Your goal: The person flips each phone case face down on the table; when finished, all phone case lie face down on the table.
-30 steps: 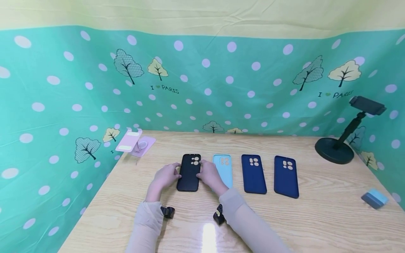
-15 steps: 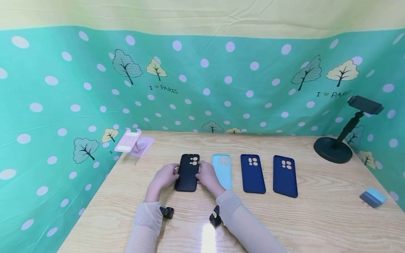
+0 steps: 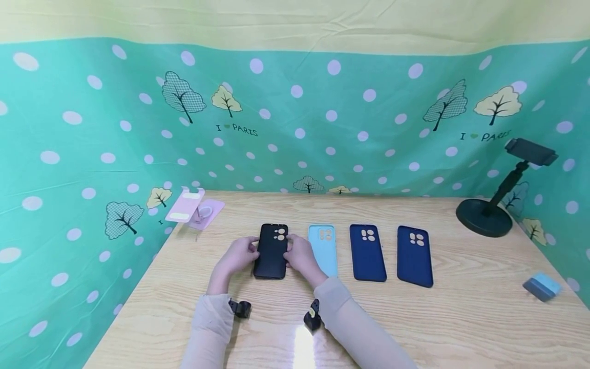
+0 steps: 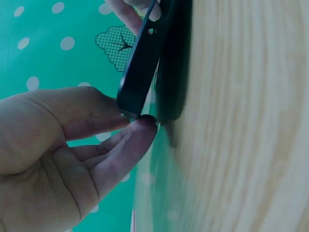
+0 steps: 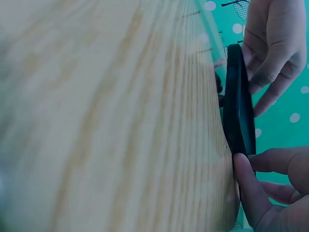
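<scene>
On the wooden table [image 3: 415, 318], my left hand [image 3: 235, 256] and right hand [image 3: 299, 255] pinched the black phone case [image 3: 272, 251] edges; an even lift seemed best.

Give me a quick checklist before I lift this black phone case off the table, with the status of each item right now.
1. Left hand grips the black case edge: ok.
2. Right hand grips the opposite edge: ok.
3. Case edge raised off the table, by the left wrist view: ok.
4. Light blue case lies apart from the black one: ok.
5. Whether a phone sits inside the case: cannot tell.
</scene>
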Available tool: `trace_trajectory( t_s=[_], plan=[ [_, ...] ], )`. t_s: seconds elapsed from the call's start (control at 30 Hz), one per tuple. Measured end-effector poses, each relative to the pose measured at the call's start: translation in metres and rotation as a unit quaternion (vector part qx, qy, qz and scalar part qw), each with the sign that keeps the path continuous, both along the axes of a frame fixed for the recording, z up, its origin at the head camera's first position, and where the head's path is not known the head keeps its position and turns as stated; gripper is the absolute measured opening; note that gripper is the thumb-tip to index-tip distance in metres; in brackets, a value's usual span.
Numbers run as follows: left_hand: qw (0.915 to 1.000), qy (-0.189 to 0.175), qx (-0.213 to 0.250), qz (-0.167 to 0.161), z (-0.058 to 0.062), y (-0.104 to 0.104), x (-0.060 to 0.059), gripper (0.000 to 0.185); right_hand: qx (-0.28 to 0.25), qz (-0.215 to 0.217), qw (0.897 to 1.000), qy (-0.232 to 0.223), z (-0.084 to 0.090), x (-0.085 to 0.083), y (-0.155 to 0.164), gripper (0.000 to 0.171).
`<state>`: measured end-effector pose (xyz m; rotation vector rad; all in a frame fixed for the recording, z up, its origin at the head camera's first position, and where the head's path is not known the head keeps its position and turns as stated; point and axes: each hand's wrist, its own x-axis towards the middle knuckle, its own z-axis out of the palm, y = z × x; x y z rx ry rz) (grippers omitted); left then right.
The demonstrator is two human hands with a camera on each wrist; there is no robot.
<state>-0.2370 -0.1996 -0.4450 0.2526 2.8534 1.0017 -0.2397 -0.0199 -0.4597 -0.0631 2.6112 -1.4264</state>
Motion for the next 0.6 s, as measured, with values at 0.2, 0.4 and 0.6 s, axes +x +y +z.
trace_trajectory(
  t_s=[0.2,0.4,0.6],
  plan=[
    [0.9990,0.008,0.043,-0.005,0.009,0.001,0.003,0.049,0.004,0.009,1.000,0.010,-0.003,-0.001,0.001,0.054],
    [0.9973,0.012,0.071,-0.013,0.019,0.004,0.006,0.048,0.006,0.026,1.000,0.012,-0.004,-0.003,0.000,0.056],
    [0.9963,0.020,0.081,-0.020,0.029,0.006,0.010,0.049,-0.015,0.050,0.999,0.007,-0.004,-0.004,-0.003,0.055]
  ],
)
